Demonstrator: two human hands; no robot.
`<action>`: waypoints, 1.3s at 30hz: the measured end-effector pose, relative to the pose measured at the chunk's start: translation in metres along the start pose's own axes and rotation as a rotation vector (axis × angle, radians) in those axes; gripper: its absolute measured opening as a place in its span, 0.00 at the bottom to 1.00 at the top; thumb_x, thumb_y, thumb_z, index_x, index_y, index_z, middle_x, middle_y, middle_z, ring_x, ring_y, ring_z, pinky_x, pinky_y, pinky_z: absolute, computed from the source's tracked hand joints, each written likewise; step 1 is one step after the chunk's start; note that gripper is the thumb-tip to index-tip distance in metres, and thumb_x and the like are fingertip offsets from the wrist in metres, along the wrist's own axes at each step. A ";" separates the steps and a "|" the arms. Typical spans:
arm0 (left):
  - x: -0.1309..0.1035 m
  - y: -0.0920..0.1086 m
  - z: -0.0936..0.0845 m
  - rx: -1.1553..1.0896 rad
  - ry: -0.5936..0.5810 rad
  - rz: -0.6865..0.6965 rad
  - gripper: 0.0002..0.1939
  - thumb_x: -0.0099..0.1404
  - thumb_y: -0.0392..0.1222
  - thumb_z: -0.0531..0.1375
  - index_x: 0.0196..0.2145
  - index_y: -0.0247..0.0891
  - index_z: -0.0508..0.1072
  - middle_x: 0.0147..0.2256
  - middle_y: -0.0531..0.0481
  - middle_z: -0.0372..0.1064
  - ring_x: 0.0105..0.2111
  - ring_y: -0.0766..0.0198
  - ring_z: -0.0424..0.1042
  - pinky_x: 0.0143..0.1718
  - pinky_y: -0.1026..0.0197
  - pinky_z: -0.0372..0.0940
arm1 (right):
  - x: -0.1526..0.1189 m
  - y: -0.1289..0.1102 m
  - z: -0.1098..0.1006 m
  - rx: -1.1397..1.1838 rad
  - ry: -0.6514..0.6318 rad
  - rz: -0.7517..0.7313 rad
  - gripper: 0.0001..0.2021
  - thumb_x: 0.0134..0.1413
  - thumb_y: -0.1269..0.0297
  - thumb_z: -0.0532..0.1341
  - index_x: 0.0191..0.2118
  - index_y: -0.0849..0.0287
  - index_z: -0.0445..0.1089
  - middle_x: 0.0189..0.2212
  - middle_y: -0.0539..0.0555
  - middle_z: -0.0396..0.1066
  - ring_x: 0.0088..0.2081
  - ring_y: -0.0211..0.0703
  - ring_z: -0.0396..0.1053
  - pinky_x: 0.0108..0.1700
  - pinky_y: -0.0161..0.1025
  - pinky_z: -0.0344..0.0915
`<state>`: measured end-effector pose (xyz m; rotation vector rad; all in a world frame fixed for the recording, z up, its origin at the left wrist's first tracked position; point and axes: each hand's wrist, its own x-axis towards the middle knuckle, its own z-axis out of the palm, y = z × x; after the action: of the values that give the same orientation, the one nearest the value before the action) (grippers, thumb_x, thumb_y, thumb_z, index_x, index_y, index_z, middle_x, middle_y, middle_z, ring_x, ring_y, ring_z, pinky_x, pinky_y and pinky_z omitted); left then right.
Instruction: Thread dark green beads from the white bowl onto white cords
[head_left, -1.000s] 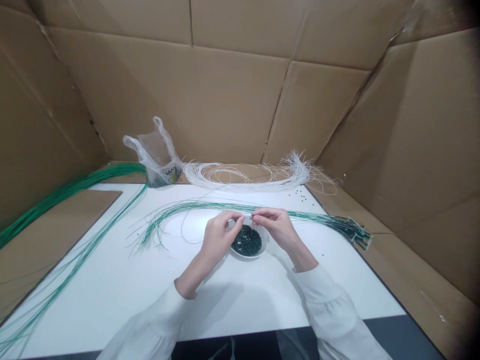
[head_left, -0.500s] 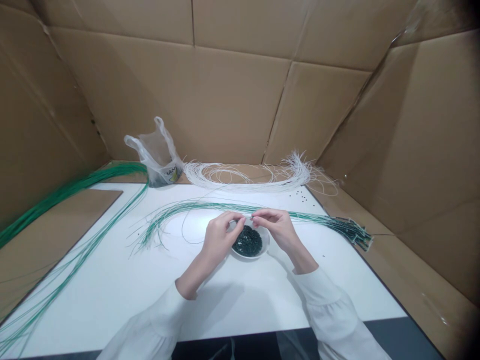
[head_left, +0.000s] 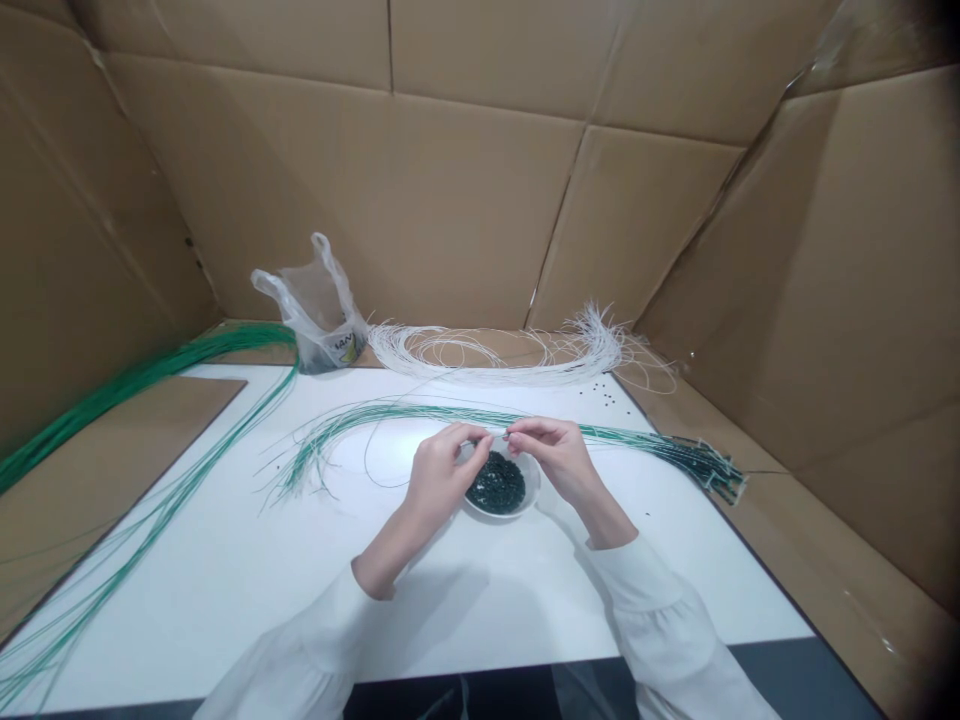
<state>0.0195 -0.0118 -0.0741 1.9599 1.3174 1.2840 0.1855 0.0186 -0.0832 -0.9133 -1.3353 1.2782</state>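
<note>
Above the left rim of a white bowl (head_left: 531,490), my left hand (head_left: 442,467) pinches a thin strand between thumb and forefinger. My right hand (head_left: 553,452) is closed in a pinch at the bowl's upper right, its fingertips close to the left ones; what it grips is too small to make out. Small dark beads (head_left: 496,485) fill the bowl. Behind both hands runs a bundle of thin green strands (head_left: 420,411), with dark beaded ends (head_left: 709,465) on the right. A thin loop of strand curves left of my left hand.
A plastic bag (head_left: 321,320) stands at the back left beside a long green bundle (head_left: 150,372). Coiled white strands (head_left: 487,372) lie along the back. Loose dark beads (head_left: 606,396) dot the white tabletop (head_left: 480,620). Cardboard walls (head_left: 337,180) surround the table.
</note>
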 end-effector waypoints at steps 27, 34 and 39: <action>0.002 -0.008 0.001 -0.043 -0.023 -0.017 0.07 0.57 0.40 0.57 0.30 0.39 0.75 0.29 0.51 0.71 0.26 0.68 0.65 0.26 0.66 0.58 | 0.000 0.000 0.000 -0.182 -0.102 0.001 0.05 0.39 0.63 0.65 0.24 0.59 0.74 0.22 0.50 0.70 0.23 0.35 0.64 0.27 0.34 0.61; 0.005 -0.010 0.000 -0.086 -0.064 -0.071 0.08 0.56 0.43 0.59 0.31 0.38 0.74 0.31 0.50 0.72 0.28 0.66 0.66 0.27 0.66 0.59 | -0.001 0.000 0.003 -0.308 -0.031 -0.049 0.08 0.39 0.62 0.64 0.23 0.61 0.73 0.23 0.53 0.72 0.25 0.39 0.66 0.29 0.35 0.62; 0.005 -0.014 0.000 -0.140 -0.067 -0.068 0.07 0.54 0.43 0.59 0.27 0.37 0.75 0.28 0.49 0.71 0.27 0.66 0.66 0.29 0.65 0.59 | -0.001 -0.001 0.003 -0.302 -0.057 -0.018 0.09 0.39 0.60 0.64 0.23 0.62 0.73 0.21 0.52 0.71 0.22 0.36 0.64 0.26 0.33 0.61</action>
<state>0.0135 -0.0005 -0.0827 1.8307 1.2175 1.2328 0.1829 0.0172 -0.0825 -1.0748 -1.6070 1.1126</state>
